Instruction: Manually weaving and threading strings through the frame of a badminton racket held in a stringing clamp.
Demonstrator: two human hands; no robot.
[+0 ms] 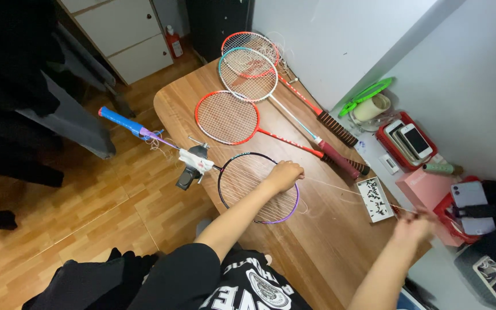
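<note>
A black-and-purple-framed badminton racket (258, 187) with a blue grip lies on the wooden bench (322, 241), near edge. The left hand (285, 175) is clenched on its strings; the blurred right hand (413, 227) pinches a thin string.

Wood-grain table (317, 241), satin; racket (258, 186) frame glossy, handle wrap matt blue.

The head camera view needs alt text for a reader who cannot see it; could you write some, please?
A left hand rests on a black-and-purple racket on a wooden table, while the blurred right hand pulls string sideways. Three strung rackets lie beyond.
</note>
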